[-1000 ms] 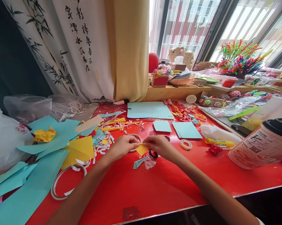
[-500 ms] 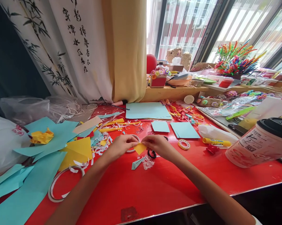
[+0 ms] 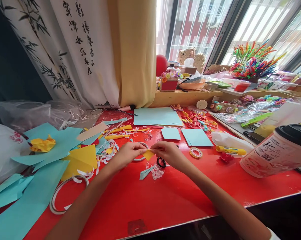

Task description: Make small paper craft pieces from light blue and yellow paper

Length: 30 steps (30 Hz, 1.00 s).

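Observation:
My left hand [image 3: 129, 154] and my right hand [image 3: 168, 152] meet over the red table [image 3: 180, 200], both pinching a small yellow piece of paper [image 3: 148, 155] held between their fingertips just above the tabletop. Under the left fingers lies a white tape ring [image 3: 140, 151]. A black tape roll [image 3: 161, 162] sits by the right hand. Just in front of the hands lie a small folded teal paper piece [image 3: 145, 172] and a bit of white lacy scrap [image 3: 156, 172].
Teal sheets [image 3: 157, 116] and yellow paper [image 3: 81, 158] with scraps litter the left and back. A large tape ring [image 3: 65, 196] lies front left. A yellow glue stick [image 3: 230, 150], a small patterned tape roll [image 3: 195, 152] and a lidded paper cup [image 3: 277, 153] are on the right. A cluttered windowsill runs behind.
The yellow paper looks smaller and more folded between the fingertips. The hands stay in place; the view has shifted slightly.

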Each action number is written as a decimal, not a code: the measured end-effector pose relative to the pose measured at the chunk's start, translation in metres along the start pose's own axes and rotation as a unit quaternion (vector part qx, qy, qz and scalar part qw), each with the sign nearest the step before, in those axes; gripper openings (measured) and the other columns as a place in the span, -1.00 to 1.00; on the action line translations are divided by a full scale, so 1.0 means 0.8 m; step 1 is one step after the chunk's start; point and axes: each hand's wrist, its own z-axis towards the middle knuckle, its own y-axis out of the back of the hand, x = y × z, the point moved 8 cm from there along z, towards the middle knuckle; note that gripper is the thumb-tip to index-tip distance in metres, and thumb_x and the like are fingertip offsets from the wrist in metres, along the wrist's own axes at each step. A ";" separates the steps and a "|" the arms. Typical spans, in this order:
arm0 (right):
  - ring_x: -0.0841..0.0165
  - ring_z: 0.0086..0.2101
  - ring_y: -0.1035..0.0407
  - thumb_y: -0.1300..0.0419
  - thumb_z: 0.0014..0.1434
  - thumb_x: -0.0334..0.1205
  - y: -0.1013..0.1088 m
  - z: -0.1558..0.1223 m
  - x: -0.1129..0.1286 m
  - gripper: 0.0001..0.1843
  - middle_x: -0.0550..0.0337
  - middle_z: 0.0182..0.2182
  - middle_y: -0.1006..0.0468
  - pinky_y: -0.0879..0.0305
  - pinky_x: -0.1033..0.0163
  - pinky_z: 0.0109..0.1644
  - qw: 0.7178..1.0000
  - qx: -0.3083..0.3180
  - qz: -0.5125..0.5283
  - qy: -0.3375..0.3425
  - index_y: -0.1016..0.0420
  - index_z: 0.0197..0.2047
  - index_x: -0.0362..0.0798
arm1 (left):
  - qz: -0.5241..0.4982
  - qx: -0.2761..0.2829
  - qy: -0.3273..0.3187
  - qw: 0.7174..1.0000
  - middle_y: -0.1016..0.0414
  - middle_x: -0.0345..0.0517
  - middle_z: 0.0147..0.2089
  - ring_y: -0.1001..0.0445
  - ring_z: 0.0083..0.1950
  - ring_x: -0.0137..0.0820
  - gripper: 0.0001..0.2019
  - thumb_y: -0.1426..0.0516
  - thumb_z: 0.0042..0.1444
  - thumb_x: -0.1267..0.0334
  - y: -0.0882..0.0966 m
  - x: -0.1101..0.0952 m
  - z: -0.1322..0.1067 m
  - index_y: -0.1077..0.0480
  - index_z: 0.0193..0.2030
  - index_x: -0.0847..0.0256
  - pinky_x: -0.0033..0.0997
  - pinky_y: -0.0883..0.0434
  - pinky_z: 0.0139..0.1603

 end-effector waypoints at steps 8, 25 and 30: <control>0.49 -0.54 -0.24 0.01 0.19 -0.21 -0.004 0.001 0.004 -0.76 0.23 -0.55 -0.38 -0.11 0.39 -0.47 1.000 0.017 0.021 -0.002 -0.40 -0.41 -0.11 | 0.051 -0.036 -0.039 0.997 -0.47 -0.15 -0.34 -0.38 -0.26 -0.37 -0.69 -0.10 -0.04 0.04 0.008 -0.010 -0.004 -0.48 -0.33 0.24 -0.50 -0.32 -0.32; 0.44 -0.44 -0.29 -0.02 0.17 -0.36 -0.003 0.000 0.014 -0.84 0.18 -0.46 -0.46 -0.14 0.37 -0.40 0.998 -0.008 -0.049 0.027 -0.41 -0.35 -0.11 | 0.073 -0.019 -0.044 0.996 -0.48 -0.16 -0.29 -0.38 -0.24 -0.39 -0.75 -0.07 -0.02 0.12 0.003 -0.015 -0.009 -0.46 -0.33 0.22 -0.50 -0.31 -0.30; 0.43 -0.35 -0.29 -0.02 0.17 -0.41 -0.006 -0.002 0.023 -0.85 0.15 -0.36 -0.44 -0.15 0.36 -0.31 0.994 -0.024 -0.075 0.071 -0.40 -0.31 -0.11 | 0.101 0.020 -0.034 0.994 -0.48 -0.14 -0.31 -0.38 -0.26 -0.35 -0.72 -0.07 -0.03 0.11 0.002 -0.003 -0.005 -0.46 -0.33 0.27 -0.46 -0.29 -0.28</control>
